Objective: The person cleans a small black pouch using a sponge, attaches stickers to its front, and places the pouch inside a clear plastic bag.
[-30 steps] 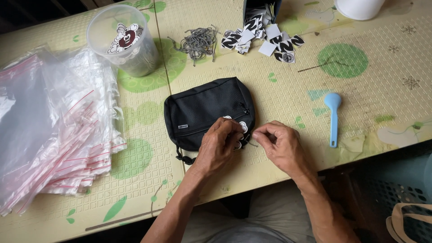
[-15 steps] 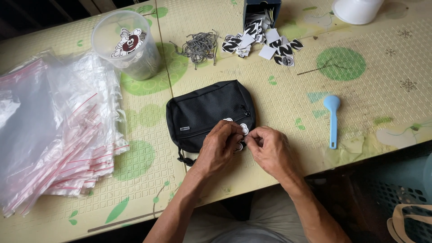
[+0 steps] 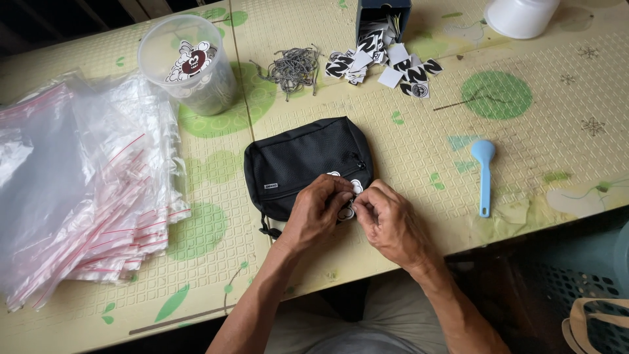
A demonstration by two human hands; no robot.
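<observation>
A small black zip pouch point(image 3: 298, 160) lies on the patterned table mat point(image 3: 419, 151) in front of me. At its lower right corner a white cloud-shaped charm point(image 3: 352, 189) sits by the zipper. My left hand point(image 3: 317, 212) pinches this charm against the pouch. My right hand point(image 3: 388, 223) meets it from the right, fingertips closed on the charm's thin cord, which is mostly hidden between my fingers.
A stack of clear zip bags with red strips point(image 3: 78, 190) lies at the left. Behind stand a clear tub of charms point(image 3: 189, 65), a pile of grey cords point(image 3: 292, 64), black-and-white tags point(image 3: 386, 62) spilling from a dark box, a white cup point(image 3: 521, 14), a light-blue spoon point(image 3: 484, 174).
My right hand has moved left from a few centimetres away until its fingertips meet my left hand at the charm. The pouch has stayed in place.
</observation>
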